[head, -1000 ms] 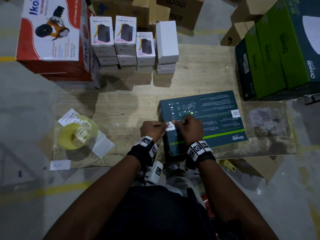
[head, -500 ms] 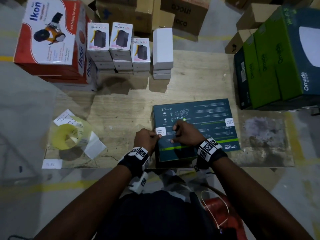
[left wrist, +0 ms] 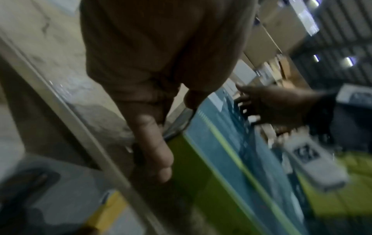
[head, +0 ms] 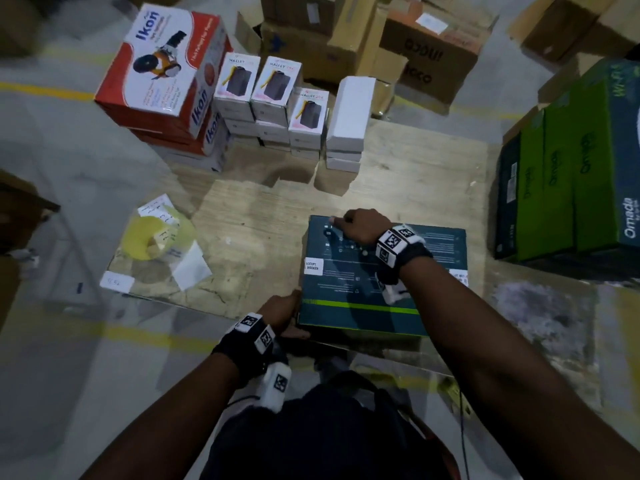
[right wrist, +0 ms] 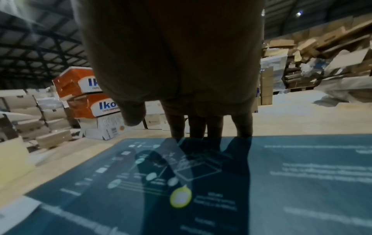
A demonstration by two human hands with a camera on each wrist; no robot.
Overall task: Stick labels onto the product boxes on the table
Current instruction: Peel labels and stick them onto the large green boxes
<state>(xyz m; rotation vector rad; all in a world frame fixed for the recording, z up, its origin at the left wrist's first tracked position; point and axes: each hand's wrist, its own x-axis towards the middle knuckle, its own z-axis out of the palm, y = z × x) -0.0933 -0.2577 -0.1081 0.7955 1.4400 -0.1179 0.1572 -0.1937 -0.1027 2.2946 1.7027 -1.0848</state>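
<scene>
A flat teal product box [head: 381,282] lies near the table's front edge. A white "ACCEPT BROKEN" label [head: 313,266] is stuck by the box's left edge, and it shows again as a white label [right wrist: 20,205] at the lower left of the right wrist view. My left hand [head: 281,311] grips the box's near-left corner; its fingers [left wrist: 157,151] curl down the green side. My right hand [head: 355,223] reaches across the top, fingers [right wrist: 198,125] hooked over the far edge of the teal box [right wrist: 261,182], thumb free. A yellow label roll [head: 152,237] sits at the left.
Red Ikon boxes [head: 159,74] and stacks of small white boxes [head: 273,102] line the table's far left. Green Omada boxes [head: 571,174] stand at the right. Loose white slips [head: 192,268] lie by the roll. Cardboard cartons [head: 429,53] crowd the floor beyond.
Both hands have let go of the label, which now sits stuck on the box. The left hand dropped to the near-left corner; the right hand moved up to the far edge.
</scene>
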